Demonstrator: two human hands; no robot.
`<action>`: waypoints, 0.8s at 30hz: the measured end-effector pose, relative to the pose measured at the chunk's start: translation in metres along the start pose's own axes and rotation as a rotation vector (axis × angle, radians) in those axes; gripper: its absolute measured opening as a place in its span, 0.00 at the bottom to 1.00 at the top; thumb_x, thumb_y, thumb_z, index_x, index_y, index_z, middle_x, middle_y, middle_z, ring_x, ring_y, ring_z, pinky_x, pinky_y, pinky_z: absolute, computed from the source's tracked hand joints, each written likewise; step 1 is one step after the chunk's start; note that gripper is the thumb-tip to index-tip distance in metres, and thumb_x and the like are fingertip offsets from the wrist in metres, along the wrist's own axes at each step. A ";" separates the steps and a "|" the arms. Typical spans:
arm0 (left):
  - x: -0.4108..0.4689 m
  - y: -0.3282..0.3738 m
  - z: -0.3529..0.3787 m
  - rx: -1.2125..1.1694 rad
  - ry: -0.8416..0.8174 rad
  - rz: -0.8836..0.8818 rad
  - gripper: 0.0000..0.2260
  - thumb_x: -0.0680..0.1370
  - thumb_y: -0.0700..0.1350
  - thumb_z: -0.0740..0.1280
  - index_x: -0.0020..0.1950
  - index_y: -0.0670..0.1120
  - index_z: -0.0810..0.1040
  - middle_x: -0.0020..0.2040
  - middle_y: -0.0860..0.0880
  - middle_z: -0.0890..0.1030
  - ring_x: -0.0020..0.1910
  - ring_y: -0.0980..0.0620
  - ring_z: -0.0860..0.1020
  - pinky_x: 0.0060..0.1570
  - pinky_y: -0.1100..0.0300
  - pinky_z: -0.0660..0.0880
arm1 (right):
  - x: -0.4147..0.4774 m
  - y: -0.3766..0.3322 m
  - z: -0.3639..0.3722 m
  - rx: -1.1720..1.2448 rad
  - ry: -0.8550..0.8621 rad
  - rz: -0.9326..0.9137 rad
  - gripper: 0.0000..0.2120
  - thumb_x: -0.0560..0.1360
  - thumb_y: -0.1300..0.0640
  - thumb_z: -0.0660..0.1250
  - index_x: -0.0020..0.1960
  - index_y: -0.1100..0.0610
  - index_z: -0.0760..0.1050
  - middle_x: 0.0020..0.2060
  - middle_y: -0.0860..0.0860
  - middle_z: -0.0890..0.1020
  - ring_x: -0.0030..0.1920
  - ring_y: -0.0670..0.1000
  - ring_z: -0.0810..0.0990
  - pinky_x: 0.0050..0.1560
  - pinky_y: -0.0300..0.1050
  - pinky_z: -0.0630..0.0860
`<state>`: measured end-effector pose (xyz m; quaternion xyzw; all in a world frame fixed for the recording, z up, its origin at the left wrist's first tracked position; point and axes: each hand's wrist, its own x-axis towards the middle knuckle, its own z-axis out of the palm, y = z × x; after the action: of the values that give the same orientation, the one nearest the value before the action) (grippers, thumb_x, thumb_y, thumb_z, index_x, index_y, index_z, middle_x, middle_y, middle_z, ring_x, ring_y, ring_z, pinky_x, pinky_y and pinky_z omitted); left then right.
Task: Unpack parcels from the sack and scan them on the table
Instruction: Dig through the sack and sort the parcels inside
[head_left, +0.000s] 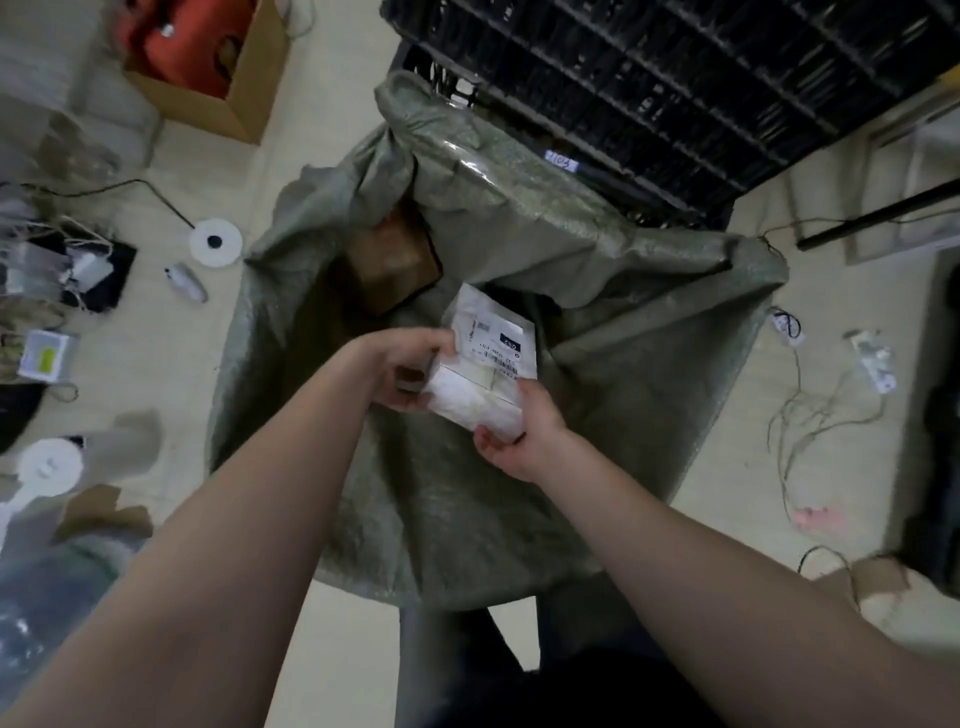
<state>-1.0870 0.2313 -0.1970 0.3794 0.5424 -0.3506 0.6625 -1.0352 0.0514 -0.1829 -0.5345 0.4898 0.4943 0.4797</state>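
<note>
In the head view, we hold a white parcel (485, 364) above the open sack (467, 493). Our left hand (410, 371) curls round its left edge and our right hand (524, 441) grips its near corner, label (493, 340) up, probably for scanning. A brown box (392, 262) lies deeper inside. The sack's mouth sags wide, so lifting clear looks easy. A black rack (675, 78) stands close behind, and cables (810, 410) trail on the floor (322, 104) to the right.
</note>
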 end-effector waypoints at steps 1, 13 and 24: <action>-0.003 0.000 -0.004 0.042 -0.020 -0.024 0.22 0.64 0.48 0.76 0.57 0.46 0.80 0.53 0.43 0.81 0.48 0.45 0.80 0.35 0.58 0.79 | -0.002 0.004 -0.001 0.012 0.000 0.019 0.16 0.77 0.42 0.70 0.52 0.54 0.80 0.45 0.57 0.84 0.45 0.56 0.81 0.39 0.46 0.78; 0.018 0.009 -0.007 -0.128 0.016 0.046 0.21 0.69 0.48 0.74 0.61 0.45 0.81 0.59 0.39 0.83 0.55 0.40 0.83 0.41 0.51 0.82 | -0.003 0.004 0.014 0.077 0.078 -0.240 0.20 0.78 0.44 0.68 0.64 0.55 0.75 0.51 0.59 0.85 0.44 0.58 0.84 0.38 0.48 0.81; 0.078 0.023 0.060 -0.178 -0.032 0.148 0.13 0.78 0.52 0.74 0.53 0.43 0.83 0.50 0.39 0.85 0.51 0.39 0.84 0.52 0.42 0.84 | 0.022 -0.017 0.003 0.364 0.254 -0.485 0.24 0.78 0.48 0.71 0.70 0.47 0.66 0.57 0.56 0.80 0.49 0.58 0.85 0.49 0.56 0.85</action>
<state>-1.0267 0.1851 -0.2636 0.3523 0.5312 -0.2571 0.7264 -1.0174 0.0540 -0.2040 -0.5985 0.4845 0.1994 0.6060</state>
